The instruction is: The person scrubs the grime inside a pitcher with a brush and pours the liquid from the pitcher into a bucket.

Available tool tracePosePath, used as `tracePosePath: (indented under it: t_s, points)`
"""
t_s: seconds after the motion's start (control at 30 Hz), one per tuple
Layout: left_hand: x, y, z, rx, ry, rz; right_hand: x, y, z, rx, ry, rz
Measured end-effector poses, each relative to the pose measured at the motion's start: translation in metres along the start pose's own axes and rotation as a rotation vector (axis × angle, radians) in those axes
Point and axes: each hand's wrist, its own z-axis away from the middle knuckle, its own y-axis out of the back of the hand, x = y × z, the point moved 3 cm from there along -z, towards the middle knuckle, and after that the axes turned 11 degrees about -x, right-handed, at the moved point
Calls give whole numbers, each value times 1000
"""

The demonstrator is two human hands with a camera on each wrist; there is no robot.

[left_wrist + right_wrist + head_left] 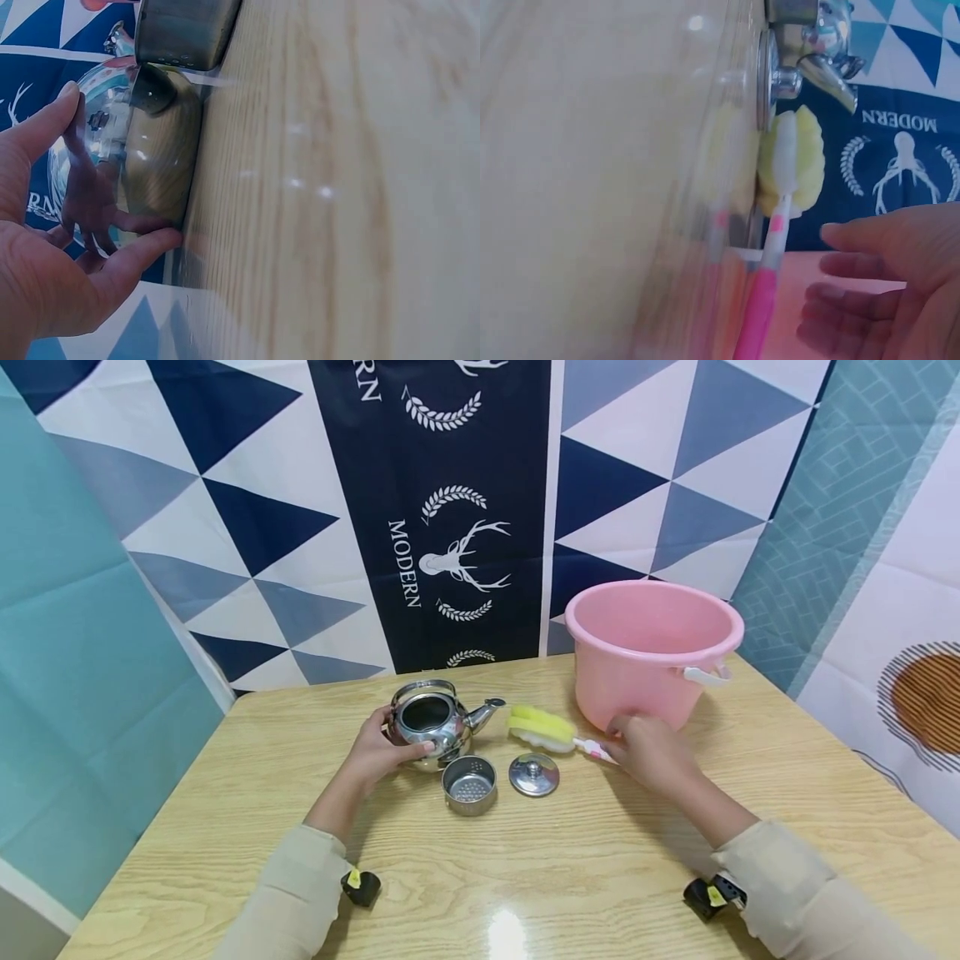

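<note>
A shiny steel teapot [450, 745], lidless with its spout to the right, stands on the table. My left hand [377, 753] grips its left side, thumb across the front; in the left wrist view the fingers [154, 244] spread along the teapot's body [150, 161]. My right hand [654, 756] is over the handle of a sponge brush [542, 728] with a yellow and white head. In the right wrist view its loosely bent fingers [847, 296] are beside the pink and white handle [759, 307], a gap between them.
A perforated steel strainer cup [470, 787] stands just in front of the teapot. The round steel lid [534, 774] lies right of it, near the brush head. A pink bucket [626, 685] with a white handle stands at the back right, close behind my right hand. Patterned cloth [465, 627] hangs behind the table.
</note>
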Motion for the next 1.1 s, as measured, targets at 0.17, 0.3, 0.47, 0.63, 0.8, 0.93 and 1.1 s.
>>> tracePosePath:
  t_s: [0.17, 0.3, 0.47, 0.63, 0.8, 0.93, 1.1]
  points:
    - [0, 1, -1, 5, 8, -4, -18, 1, -8, 0, 82, -187]
    - [0, 1, 0, 10, 17, -2, -38, -5, -21, -48, 165, -406]
    - [2, 0, 1, 1, 39, 8, -61, -12, -36, -62, 112, -646]
    - [6, 3, 1, -16, 74, 80, -78, -18, -54, -145, -90, -1001]
    - [4, 10, -2, -86, 115, 268, -96, -26, -63, -268, -224, -1306]
    - [-1, 14, -6, -144, 109, 351, -109, -38, -71, -340, -309, -1474]
    - [-2, 14, -6, -177, 111, 366, -122, -52, -83, -367, -365, -1558]
